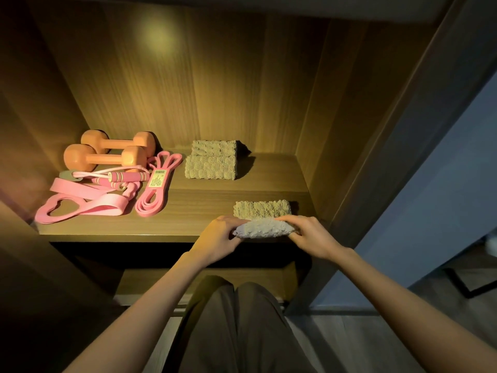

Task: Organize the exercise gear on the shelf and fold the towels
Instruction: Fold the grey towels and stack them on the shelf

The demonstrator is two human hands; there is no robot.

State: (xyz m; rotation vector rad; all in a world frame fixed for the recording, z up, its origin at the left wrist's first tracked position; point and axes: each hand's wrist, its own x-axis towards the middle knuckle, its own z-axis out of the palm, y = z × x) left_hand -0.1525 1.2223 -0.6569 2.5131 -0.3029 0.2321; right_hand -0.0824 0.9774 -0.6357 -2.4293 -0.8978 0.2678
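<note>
In the head view, my left grip [217, 238] and my right grip [306, 235] each close on one end of a pale, fluffy towel [265, 228]. My fingers curl round its short ends, and it sits bunched into a soft oblong at the front edge of the wooden shelf [215, 195], toward the right corner. Both bare forearms reach forward, with the wrists turned inward toward each other.

Touching the towel from behind is a tan, knobbly folded slab [262, 209]. I cannot tell whether the two are one piece. A thicker folded stack [212, 160] of the same nubby cloth stands near the back edge, about midway along.

The left half of the shelf holds two smooth orange dumbbells [106, 157] lying side by side at the back. In front of them are a skipping rope [121, 176] with striped pink handles, a thin pink rubber loop [154, 189] with a yellow label, and a flat, wide pink band [80, 203] near the front left corner.
</note>
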